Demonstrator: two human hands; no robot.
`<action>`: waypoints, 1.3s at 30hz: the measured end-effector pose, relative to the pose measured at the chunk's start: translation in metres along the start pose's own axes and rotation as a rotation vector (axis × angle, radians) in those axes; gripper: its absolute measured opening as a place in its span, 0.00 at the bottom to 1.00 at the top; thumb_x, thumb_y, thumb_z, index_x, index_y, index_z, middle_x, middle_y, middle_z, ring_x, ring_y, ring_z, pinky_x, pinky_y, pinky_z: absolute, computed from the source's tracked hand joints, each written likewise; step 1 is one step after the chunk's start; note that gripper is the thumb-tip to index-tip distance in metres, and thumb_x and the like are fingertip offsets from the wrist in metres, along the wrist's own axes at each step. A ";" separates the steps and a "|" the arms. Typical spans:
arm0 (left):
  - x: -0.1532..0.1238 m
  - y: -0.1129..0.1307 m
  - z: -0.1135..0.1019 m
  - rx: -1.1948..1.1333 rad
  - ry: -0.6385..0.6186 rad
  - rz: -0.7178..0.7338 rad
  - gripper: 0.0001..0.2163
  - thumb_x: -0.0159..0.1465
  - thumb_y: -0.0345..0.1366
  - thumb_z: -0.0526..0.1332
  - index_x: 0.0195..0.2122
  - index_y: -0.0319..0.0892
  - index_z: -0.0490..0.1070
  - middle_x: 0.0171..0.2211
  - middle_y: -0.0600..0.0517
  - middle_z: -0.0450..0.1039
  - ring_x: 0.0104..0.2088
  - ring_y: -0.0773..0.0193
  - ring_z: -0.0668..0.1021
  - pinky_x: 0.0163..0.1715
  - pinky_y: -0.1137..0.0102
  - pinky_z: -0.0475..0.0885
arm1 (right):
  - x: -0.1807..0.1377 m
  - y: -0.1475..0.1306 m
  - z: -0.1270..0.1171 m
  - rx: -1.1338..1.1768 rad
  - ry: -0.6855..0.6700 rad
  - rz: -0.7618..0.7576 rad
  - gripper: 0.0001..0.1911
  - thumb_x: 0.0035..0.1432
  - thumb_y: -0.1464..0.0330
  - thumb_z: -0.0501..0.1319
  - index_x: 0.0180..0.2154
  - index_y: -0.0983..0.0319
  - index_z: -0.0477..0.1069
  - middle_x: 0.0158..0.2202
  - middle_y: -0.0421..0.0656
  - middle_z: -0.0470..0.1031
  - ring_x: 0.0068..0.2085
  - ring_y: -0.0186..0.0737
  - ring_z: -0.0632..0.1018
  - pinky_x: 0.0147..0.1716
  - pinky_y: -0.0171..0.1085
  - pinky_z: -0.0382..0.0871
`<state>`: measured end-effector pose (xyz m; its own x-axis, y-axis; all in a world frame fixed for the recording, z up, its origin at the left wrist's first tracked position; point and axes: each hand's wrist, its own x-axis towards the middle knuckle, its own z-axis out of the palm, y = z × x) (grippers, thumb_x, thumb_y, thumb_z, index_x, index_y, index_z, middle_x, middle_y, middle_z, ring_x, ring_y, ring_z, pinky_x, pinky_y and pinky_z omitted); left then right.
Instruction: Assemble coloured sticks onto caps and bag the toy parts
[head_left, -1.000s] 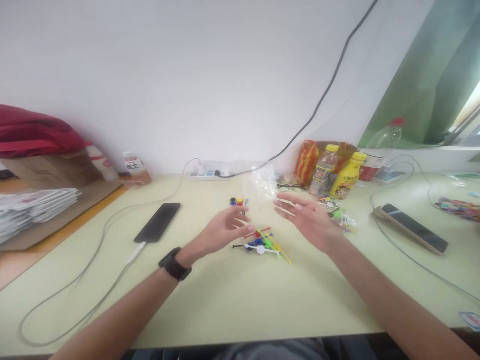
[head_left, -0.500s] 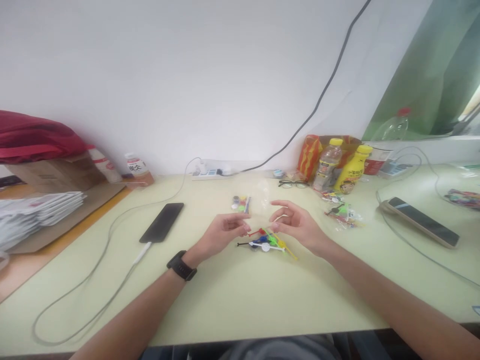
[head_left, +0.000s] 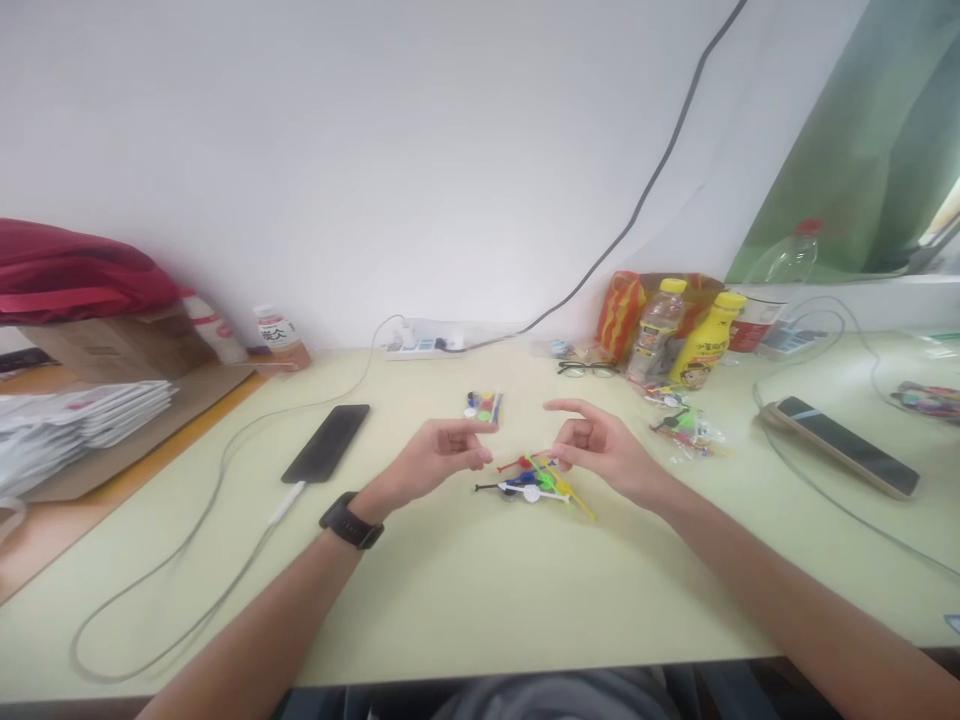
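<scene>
A small pile of coloured plastic sticks and pieces [head_left: 536, 482], red, blue, green, yellow and white, lies on the pale green desk [head_left: 480, 600]. My left hand [head_left: 439, 455], with a black watch on its wrist, hovers just left of the pile, index finger pointing right and the other fingers loosely curled. My right hand [head_left: 600, 445] hovers just right of the pile, index finger stretched left, the rest bent, thumb close to the sticks. I see nothing in either hand. A little cluster of coloured round pieces [head_left: 484, 405] sits behind the left hand.
A black phone [head_left: 328, 442] on a white cable lies to the left, and a second phone [head_left: 847, 458] to the right. Bottles [head_left: 694, 340], glasses [head_left: 583, 369], a power strip [head_left: 420, 345] and a clear packet of coloured parts [head_left: 686, 430] line the back. Stacked papers [head_left: 75, 420] sit far left.
Both hands have come down and closer together over the pile, and their spread fingers have curled. The clear plastic bag seen above them a second ago is no longer visible.
</scene>
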<state>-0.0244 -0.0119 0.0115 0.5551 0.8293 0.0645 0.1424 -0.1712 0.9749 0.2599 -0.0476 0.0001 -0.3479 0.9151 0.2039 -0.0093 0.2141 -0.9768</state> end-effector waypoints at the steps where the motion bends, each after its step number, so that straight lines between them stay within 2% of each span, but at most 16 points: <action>1: -0.001 0.004 -0.001 0.013 -0.015 0.004 0.21 0.62 0.41 0.71 0.55 0.39 0.78 0.30 0.50 0.77 0.36 0.60 0.80 0.42 0.65 0.74 | 0.000 -0.002 -0.001 0.000 -0.025 0.004 0.28 0.59 0.62 0.70 0.58 0.58 0.67 0.30 0.38 0.75 0.32 0.38 0.77 0.40 0.42 0.75; 4: -0.004 0.011 0.002 0.012 -0.061 0.022 0.21 0.64 0.42 0.70 0.56 0.40 0.76 0.34 0.49 0.77 0.37 0.60 0.79 0.42 0.65 0.74 | -0.002 -0.005 0.001 0.022 -0.093 0.025 0.28 0.59 0.61 0.70 0.59 0.57 0.67 0.30 0.38 0.76 0.32 0.39 0.78 0.39 0.42 0.74; 8: -0.005 0.011 0.012 -0.144 -0.078 0.047 0.21 0.68 0.46 0.65 0.59 0.42 0.74 0.49 0.42 0.78 0.46 0.54 0.81 0.50 0.58 0.75 | -0.004 -0.004 0.009 0.048 -0.173 0.055 0.31 0.59 0.59 0.70 0.60 0.56 0.65 0.33 0.40 0.78 0.33 0.41 0.79 0.38 0.43 0.75; 10: -0.005 0.010 0.017 -0.220 -0.055 0.031 0.21 0.70 0.47 0.63 0.58 0.41 0.74 0.50 0.40 0.78 0.47 0.52 0.82 0.52 0.56 0.76 | -0.005 -0.004 0.012 -0.024 -0.143 0.022 0.31 0.59 0.58 0.70 0.61 0.55 0.63 0.35 0.41 0.78 0.35 0.43 0.80 0.40 0.45 0.76; 13: -0.005 0.010 0.022 -0.256 -0.022 -0.010 0.20 0.69 0.47 0.64 0.57 0.40 0.74 0.47 0.40 0.80 0.44 0.53 0.83 0.50 0.56 0.77 | -0.004 -0.011 0.015 -0.262 0.144 -0.178 0.27 0.61 0.57 0.68 0.58 0.54 0.66 0.41 0.45 0.78 0.41 0.46 0.80 0.46 0.48 0.76; 15: -0.006 0.013 0.024 -0.239 -0.022 -0.020 0.20 0.69 0.47 0.64 0.56 0.40 0.74 0.47 0.41 0.80 0.44 0.53 0.84 0.49 0.58 0.78 | -0.001 -0.024 0.016 -0.462 0.322 -0.355 0.20 0.62 0.58 0.66 0.54 0.54 0.70 0.44 0.47 0.77 0.44 0.49 0.79 0.48 0.50 0.75; 16: -0.005 0.015 0.025 -0.223 -0.034 -0.020 0.20 0.69 0.48 0.64 0.56 0.40 0.74 0.47 0.40 0.81 0.44 0.53 0.84 0.49 0.58 0.78 | 0.000 -0.033 0.017 -0.562 0.345 -0.433 0.16 0.64 0.59 0.65 0.51 0.54 0.71 0.45 0.48 0.77 0.45 0.50 0.78 0.49 0.50 0.74; 17: -0.004 0.018 0.025 -0.203 -0.055 -0.020 0.20 0.69 0.48 0.64 0.56 0.40 0.74 0.47 0.40 0.81 0.44 0.53 0.84 0.48 0.58 0.78 | 0.003 -0.044 0.017 -0.653 0.303 -0.499 0.13 0.65 0.60 0.64 0.50 0.54 0.72 0.45 0.48 0.78 0.46 0.51 0.78 0.50 0.51 0.73; 19: 0.001 0.025 0.023 -0.148 -0.112 -0.019 0.19 0.70 0.47 0.63 0.56 0.40 0.75 0.46 0.40 0.81 0.43 0.53 0.85 0.47 0.59 0.79 | 0.010 -0.066 0.019 -0.800 0.157 -0.582 0.13 0.67 0.64 0.61 0.52 0.54 0.72 0.50 0.48 0.78 0.52 0.52 0.77 0.55 0.51 0.70; 21: 0.010 0.035 0.016 -0.081 -0.153 -0.013 0.20 0.69 0.47 0.64 0.55 0.40 0.76 0.47 0.40 0.81 0.42 0.53 0.85 0.46 0.59 0.80 | 0.022 -0.087 0.021 -0.935 0.030 -0.595 0.16 0.68 0.66 0.59 0.56 0.55 0.71 0.54 0.47 0.77 0.57 0.52 0.74 0.57 0.50 0.68; 23: 0.023 0.047 0.007 -0.007 -0.185 -0.005 0.20 0.66 0.48 0.66 0.54 0.40 0.77 0.47 0.40 0.81 0.42 0.52 0.85 0.45 0.58 0.80 | 0.036 -0.102 0.021 -1.015 0.057 -0.559 0.17 0.69 0.67 0.58 0.58 0.56 0.70 0.56 0.48 0.75 0.59 0.53 0.73 0.58 0.50 0.66; 26: 0.044 0.069 -0.011 0.082 -0.254 0.011 0.21 0.66 0.49 0.67 0.53 0.40 0.78 0.48 0.39 0.81 0.44 0.51 0.84 0.45 0.59 0.80 | 0.057 -0.115 0.019 -1.070 0.117 -0.476 0.16 0.68 0.66 0.59 0.55 0.58 0.72 0.55 0.49 0.76 0.57 0.56 0.74 0.57 0.52 0.66; 29: 0.060 0.091 -0.023 0.165 -0.263 -0.010 0.24 0.65 0.49 0.67 0.58 0.41 0.75 0.52 0.38 0.79 0.43 0.50 0.85 0.44 0.59 0.79 | 0.071 -0.121 0.013 -1.058 0.234 -0.490 0.13 0.67 0.66 0.60 0.51 0.60 0.75 0.49 0.50 0.78 0.53 0.56 0.75 0.53 0.52 0.67; 31: 0.067 0.099 -0.026 0.205 -0.268 -0.024 0.26 0.64 0.50 0.68 0.58 0.41 0.75 0.52 0.39 0.79 0.42 0.51 0.85 0.42 0.62 0.79 | 0.075 -0.122 0.008 -0.982 0.252 -0.466 0.12 0.67 0.65 0.61 0.49 0.60 0.75 0.45 0.48 0.79 0.49 0.52 0.76 0.48 0.48 0.69; 34: 0.075 0.098 -0.028 0.238 -0.316 -0.035 0.25 0.63 0.50 0.68 0.58 0.42 0.76 0.52 0.41 0.80 0.41 0.53 0.85 0.40 0.65 0.79 | 0.076 -0.119 -0.003 -0.896 0.155 -0.393 0.09 0.66 0.64 0.62 0.44 0.60 0.76 0.43 0.46 0.79 0.44 0.45 0.77 0.41 0.41 0.69; 39: 0.081 0.084 -0.032 0.276 -0.412 -0.075 0.23 0.64 0.50 0.67 0.55 0.44 0.78 0.51 0.42 0.81 0.39 0.56 0.85 0.39 0.68 0.78 | 0.082 -0.101 -0.019 -0.915 0.096 -0.326 0.07 0.63 0.64 0.64 0.41 0.60 0.76 0.43 0.46 0.79 0.43 0.43 0.77 0.40 0.40 0.70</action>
<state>0.0066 0.0581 0.1056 0.8047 0.5749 -0.1479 0.3752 -0.2994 0.8773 0.2499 0.0121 0.1164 -0.3791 0.7790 0.4994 0.6538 0.6074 -0.4512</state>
